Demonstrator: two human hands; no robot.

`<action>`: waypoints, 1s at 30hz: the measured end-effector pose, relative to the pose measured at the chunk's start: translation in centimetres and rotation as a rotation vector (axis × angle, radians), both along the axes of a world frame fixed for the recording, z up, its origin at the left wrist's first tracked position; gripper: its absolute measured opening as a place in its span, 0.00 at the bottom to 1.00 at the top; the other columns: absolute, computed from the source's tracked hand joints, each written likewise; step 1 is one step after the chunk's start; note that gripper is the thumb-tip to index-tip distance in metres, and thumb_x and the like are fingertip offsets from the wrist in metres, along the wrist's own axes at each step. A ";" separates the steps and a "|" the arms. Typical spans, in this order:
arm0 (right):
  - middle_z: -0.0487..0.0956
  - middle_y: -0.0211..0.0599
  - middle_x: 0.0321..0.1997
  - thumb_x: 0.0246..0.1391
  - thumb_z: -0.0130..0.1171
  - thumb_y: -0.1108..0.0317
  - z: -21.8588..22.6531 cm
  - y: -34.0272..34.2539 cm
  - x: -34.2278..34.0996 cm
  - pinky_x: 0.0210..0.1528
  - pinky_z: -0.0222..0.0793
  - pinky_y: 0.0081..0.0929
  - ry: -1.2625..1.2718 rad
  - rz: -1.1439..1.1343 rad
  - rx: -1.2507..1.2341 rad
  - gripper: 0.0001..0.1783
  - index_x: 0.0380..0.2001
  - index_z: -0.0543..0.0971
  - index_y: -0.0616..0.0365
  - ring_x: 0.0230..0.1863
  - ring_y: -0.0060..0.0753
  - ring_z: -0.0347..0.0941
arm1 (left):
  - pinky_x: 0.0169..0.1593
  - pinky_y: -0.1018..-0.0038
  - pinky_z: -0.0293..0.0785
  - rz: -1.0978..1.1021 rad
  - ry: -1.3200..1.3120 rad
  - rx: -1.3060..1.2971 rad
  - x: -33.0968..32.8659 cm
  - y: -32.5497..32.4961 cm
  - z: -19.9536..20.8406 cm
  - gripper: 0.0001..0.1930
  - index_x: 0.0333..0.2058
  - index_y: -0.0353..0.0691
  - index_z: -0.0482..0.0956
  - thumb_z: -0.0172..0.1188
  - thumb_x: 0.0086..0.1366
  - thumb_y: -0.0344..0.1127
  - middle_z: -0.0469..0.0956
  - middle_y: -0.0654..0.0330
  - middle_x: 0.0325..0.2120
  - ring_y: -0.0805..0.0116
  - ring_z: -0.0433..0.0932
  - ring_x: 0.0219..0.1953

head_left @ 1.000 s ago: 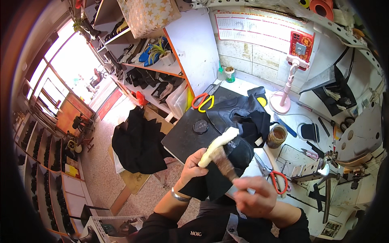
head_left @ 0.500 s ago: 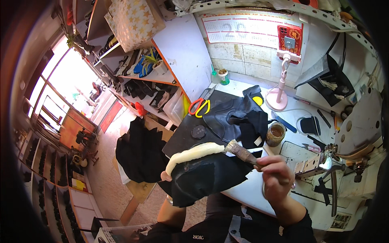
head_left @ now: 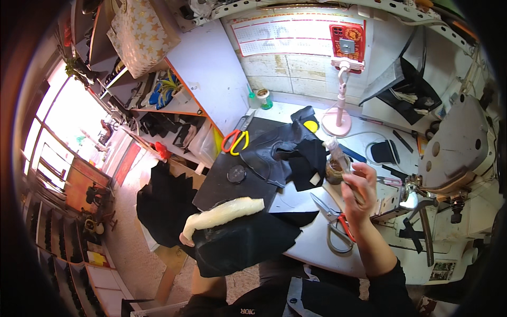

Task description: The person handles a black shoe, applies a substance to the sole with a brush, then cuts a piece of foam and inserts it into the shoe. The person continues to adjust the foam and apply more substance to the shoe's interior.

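Note:
My left hand (head_left: pixel 186 239), mostly hidden, grips the left end of a black leather piece (head_left: pixel 245 243) edged with a thick, curved cream foam strip (head_left: pixel 227 211). My thumb presses on the strip's end. My right hand (head_left: pixel 360 193) is closed round the handle of a brush (head_left: pixel 336 149), its pale bristles pointing up and away from me. Just behind the brush, a glass jar (head_left: pixel 332 173) with brownish contents stands on the white table; I cannot tell whether the brush touches it. Scissors (head_left: pixel 338 226) with one red handle lie between the leather piece and my right forearm.
Ahead are a dark board (head_left: pixel 219 182), red-and-yellow-handled scissors (head_left: pixel 236 140), black leather pieces (head_left: pixel 272 153) and a round black lid (head_left: pixel 236 174). A pink phone stand (head_left: pixel 336 122) rises at the back. A sewing machine (head_left: pixel 454 150) occupies the right side.
My right hand has lifted the brush off the foam strip and carried it toward the jar. The scissors near my right forearm have come into sight. The view has shifted somewhat.

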State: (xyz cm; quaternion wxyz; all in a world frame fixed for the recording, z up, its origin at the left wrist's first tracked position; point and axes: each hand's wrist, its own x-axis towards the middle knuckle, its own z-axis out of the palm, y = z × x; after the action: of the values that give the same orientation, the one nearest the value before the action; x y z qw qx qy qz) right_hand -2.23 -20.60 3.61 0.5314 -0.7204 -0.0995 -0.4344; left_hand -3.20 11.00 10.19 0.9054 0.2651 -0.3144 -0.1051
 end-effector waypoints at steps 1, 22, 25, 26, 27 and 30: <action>0.68 0.43 0.49 0.45 0.60 0.85 -0.8 -0.8 0.9 0.45 0.70 0.26 -0.010 -0.085 -0.203 0.14 0.38 0.78 0.62 0.43 0.34 0.71 | 0.66 0.59 0.59 -0.079 -0.058 -0.015 0.4 -0.4 0.4 0.21 0.44 0.30 0.75 0.55 0.55 0.37 0.72 0.48 0.51 0.52 0.70 0.55; 0.73 0.45 0.44 0.44 0.63 0.75 -5.9 3.0 -6.1 0.47 0.67 0.36 0.086 0.096 -0.468 0.21 0.43 0.71 0.59 0.44 0.46 0.70 | 0.59 0.57 0.63 0.327 -0.728 1.198 0.3 -1.3 -7.4 0.16 0.30 0.38 0.68 0.60 0.40 0.20 0.70 0.51 0.51 0.44 0.64 0.59; 0.75 0.42 0.41 0.53 0.58 0.73 -6.6 6.9 -7.3 0.46 0.68 0.29 0.737 0.515 0.339 0.14 0.43 0.71 0.61 0.41 0.35 0.73 | 0.58 0.58 0.64 0.409 -0.637 1.162 0.4 -0.6 -6.6 0.16 0.29 0.38 0.67 0.59 0.39 0.20 0.71 0.52 0.51 0.46 0.65 0.59; 0.76 0.40 0.41 0.57 0.56 0.71 -6.7 8.0 -7.2 0.47 0.69 0.30 1.025 0.633 0.747 0.12 0.44 0.72 0.61 0.42 0.34 0.73 | 0.58 0.59 0.64 0.406 -0.611 1.165 0.2 -0.5 -6.5 0.16 0.29 0.39 0.67 0.59 0.39 0.20 0.72 0.52 0.50 0.46 0.65 0.59; 0.77 0.39 0.40 0.58 0.54 0.68 -6.6 8.6 -7.0 0.47 0.69 0.30 1.002 0.736 0.950 0.12 0.44 0.72 0.60 0.42 0.34 0.74 | 0.58 0.59 0.64 0.409 -0.576 1.157 0.1 -0.5 -6.6 0.16 0.29 0.39 0.67 0.59 0.39 0.19 0.72 0.53 0.50 0.46 0.65 0.59; 0.78 0.36 0.36 0.60 0.53 0.62 -6.3 9.3 -6.0 0.45 0.70 0.31 0.980 0.804 1.322 0.13 0.44 0.72 0.59 0.40 0.34 0.75 | 0.59 0.59 0.63 0.455 -0.488 1.123 -0.4 -0.5 -7.0 0.16 0.30 0.39 0.67 0.59 0.40 0.19 0.73 0.54 0.49 0.47 0.66 0.58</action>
State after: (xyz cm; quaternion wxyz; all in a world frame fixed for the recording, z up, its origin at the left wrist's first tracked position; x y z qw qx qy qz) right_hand -8.25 -11.31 -2.71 0.9296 -0.2845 0.1625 0.1691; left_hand -3.61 10.51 3.23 0.5315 0.7739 -0.3444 0.0041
